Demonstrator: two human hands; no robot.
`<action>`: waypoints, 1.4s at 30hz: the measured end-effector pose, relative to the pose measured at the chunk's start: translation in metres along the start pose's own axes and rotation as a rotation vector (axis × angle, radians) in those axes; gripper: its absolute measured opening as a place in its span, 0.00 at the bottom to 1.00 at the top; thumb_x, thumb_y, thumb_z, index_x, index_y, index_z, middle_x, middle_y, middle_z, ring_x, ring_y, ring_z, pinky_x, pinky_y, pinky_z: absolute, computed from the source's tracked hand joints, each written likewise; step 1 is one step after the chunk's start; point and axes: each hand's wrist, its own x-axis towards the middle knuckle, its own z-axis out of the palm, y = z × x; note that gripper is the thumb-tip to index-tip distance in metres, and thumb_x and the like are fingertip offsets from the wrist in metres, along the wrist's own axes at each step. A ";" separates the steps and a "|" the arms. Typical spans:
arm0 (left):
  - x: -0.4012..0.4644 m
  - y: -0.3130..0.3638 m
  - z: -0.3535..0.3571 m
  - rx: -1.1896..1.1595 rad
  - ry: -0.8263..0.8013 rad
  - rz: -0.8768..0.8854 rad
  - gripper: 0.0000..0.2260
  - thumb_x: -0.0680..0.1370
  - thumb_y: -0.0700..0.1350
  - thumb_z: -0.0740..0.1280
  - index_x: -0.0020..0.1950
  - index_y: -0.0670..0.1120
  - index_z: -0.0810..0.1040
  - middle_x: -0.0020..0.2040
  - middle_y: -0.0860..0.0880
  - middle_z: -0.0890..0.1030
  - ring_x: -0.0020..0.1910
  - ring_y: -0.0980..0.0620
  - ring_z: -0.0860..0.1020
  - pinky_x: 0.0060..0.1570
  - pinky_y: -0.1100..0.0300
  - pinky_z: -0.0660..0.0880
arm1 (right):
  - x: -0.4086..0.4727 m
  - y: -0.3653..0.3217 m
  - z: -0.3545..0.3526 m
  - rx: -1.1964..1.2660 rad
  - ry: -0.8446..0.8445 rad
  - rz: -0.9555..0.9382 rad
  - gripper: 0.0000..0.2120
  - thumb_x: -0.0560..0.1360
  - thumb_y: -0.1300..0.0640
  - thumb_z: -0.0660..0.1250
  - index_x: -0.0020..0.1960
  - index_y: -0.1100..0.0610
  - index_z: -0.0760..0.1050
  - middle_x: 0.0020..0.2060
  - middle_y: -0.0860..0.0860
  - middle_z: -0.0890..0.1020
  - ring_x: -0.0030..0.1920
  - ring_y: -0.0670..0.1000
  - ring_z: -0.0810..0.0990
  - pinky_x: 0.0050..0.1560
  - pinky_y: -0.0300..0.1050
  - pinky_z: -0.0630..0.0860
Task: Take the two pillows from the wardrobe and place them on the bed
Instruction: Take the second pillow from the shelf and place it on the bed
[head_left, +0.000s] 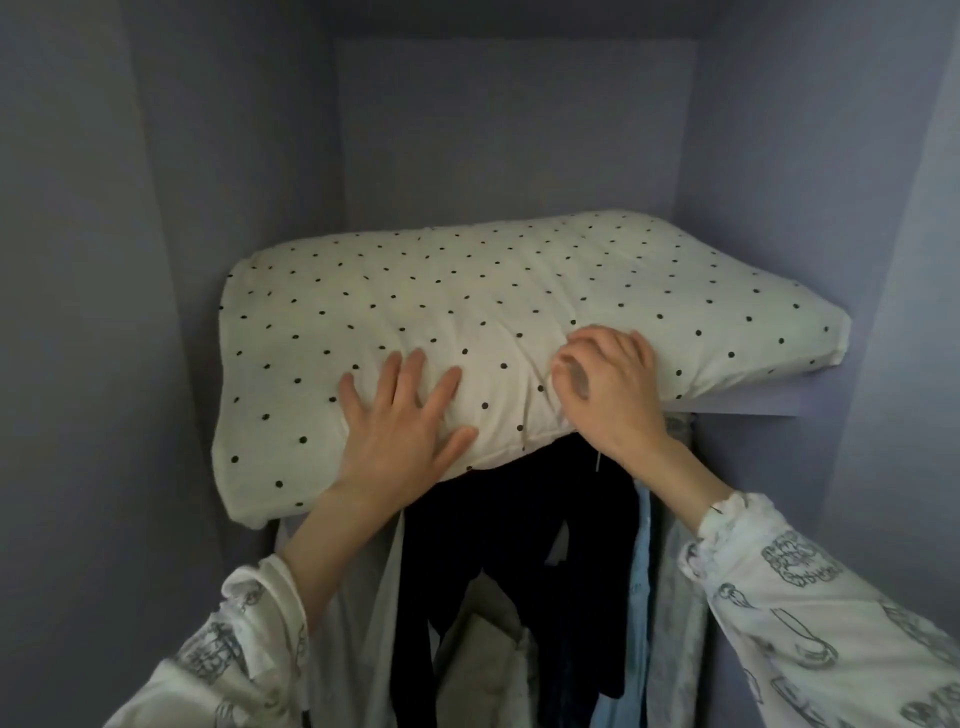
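1. Both arms reach up and forward, printed sleeves slid back from the wrists.
2. Left hand (405, 421): flat, fingers spread wide.
3. Right hand (610, 387): fingers curled in a pinching grip.

dark garments (519, 545) hanging, centre | pale blue shirt (641, 597) just right | white fabric (363, 597) left

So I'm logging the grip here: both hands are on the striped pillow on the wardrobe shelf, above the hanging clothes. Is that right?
Not quite: the pillow is dotted, white with small black spots, not striped. The head view shows it. The rest holds: left hand and right hand are on it, on the wardrobe shelf, above the hanging clothes.
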 end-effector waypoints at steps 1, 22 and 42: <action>-0.003 0.001 -0.001 0.006 -0.012 0.000 0.28 0.73 0.64 0.52 0.69 0.50 0.66 0.68 0.39 0.69 0.67 0.38 0.68 0.58 0.30 0.61 | 0.008 -0.005 0.004 -0.026 -0.025 0.008 0.17 0.75 0.48 0.57 0.51 0.57 0.78 0.57 0.55 0.78 0.62 0.56 0.73 0.68 0.61 0.56; 0.091 -0.045 0.014 -0.179 -0.087 -0.037 0.30 0.76 0.64 0.51 0.74 0.62 0.42 0.77 0.51 0.38 0.75 0.43 0.35 0.66 0.29 0.41 | -0.009 0.001 0.069 -0.388 -0.070 -0.192 0.22 0.79 0.41 0.51 0.65 0.49 0.71 0.70 0.51 0.70 0.72 0.55 0.64 0.69 0.70 0.50; 0.101 -0.039 0.010 -0.101 0.311 -0.107 0.27 0.74 0.61 0.59 0.71 0.56 0.58 0.73 0.42 0.59 0.71 0.38 0.57 0.64 0.30 0.50 | 0.032 0.005 0.078 -0.379 0.081 -0.075 0.29 0.76 0.34 0.50 0.74 0.46 0.59 0.75 0.56 0.59 0.74 0.60 0.55 0.63 0.80 0.49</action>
